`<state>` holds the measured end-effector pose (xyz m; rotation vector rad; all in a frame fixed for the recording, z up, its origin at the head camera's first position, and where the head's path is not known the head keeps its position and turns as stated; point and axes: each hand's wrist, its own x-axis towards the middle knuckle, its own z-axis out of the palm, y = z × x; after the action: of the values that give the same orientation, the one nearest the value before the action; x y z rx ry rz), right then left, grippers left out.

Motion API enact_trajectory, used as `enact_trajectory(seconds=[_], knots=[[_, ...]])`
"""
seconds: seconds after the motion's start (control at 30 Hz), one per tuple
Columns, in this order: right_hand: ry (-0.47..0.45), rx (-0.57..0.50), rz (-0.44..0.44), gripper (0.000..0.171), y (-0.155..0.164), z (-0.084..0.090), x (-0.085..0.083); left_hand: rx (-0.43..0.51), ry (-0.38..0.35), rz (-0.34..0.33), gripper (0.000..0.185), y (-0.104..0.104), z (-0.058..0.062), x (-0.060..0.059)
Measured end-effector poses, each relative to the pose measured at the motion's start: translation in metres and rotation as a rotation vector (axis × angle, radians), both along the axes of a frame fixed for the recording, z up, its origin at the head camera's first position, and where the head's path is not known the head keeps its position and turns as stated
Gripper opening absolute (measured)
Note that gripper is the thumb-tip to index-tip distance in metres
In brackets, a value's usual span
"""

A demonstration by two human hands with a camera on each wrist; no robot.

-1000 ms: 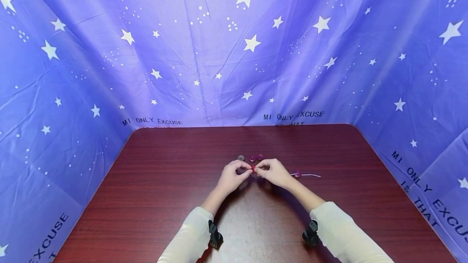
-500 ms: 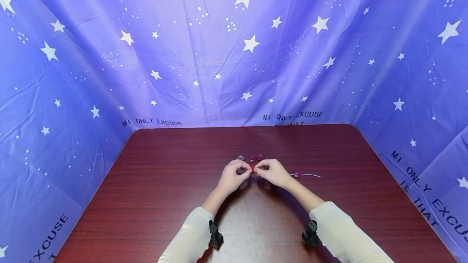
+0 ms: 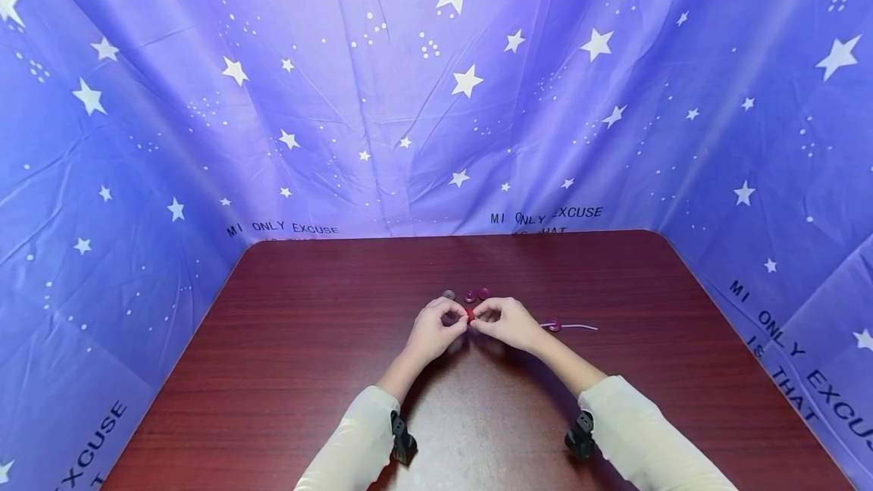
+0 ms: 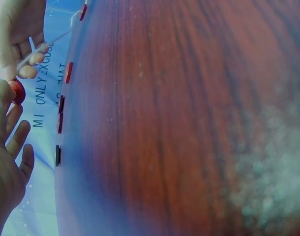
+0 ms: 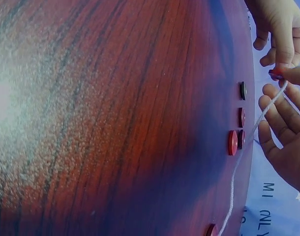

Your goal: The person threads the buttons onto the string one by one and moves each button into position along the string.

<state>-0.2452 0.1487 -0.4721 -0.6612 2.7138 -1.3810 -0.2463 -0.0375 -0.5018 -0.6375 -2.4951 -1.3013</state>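
Note:
Above the table, my left hand (image 3: 435, 330) pinches a small red button (image 4: 18, 92) between thumb and fingertips. My right hand (image 3: 510, 322) meets it from the other side, its thumb and finger pinching a white string (image 5: 268, 106) right at the button. The fingertips cover the string's end. From the right hand the string runs down to the table, where a threaded purple-red button (image 3: 555, 324) lies on it. Another red button (image 5: 232, 142) lies under the right hand, hidden in the head view.
Beyond the hands a grey button (image 3: 449, 295) and two purple-red buttons, one the left button (image 3: 470, 296) and one the right button (image 3: 484, 293), lie in a row on the brown wooden table (image 3: 307, 370). A starry blue-purple curtain (image 3: 382, 97) surrounds its back and sides.
Both hands stay nearly in place. The held red button shifts very slightly left, and the right fingertips move a little with it. The buttons on the table stay put.

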Motion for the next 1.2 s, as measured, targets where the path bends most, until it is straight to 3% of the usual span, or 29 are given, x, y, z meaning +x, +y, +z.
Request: enact_trajectory(seconds=[0.43, 0.63, 1.2], knots=[[0.125, 0.085, 0.035, 0.023, -0.0029, 0.0036, 0.0018, 0.048, -0.026, -0.029, 0.004, -0.0022, 0.0003, -0.0009], [0.144, 0.123, 0.054, 0.031, -0.0023, 0.0015, 0.0008, 0.036, -0.024, -0.053, 0.004, -0.0037, -0.0001, -0.0009], [0.176, 0.196, 0.066, 0.027, -0.0024, 0.0036, 0.0021, 0.019, -0.088, -0.099, 0.006, -0.0095, -0.0009, -0.0033]])
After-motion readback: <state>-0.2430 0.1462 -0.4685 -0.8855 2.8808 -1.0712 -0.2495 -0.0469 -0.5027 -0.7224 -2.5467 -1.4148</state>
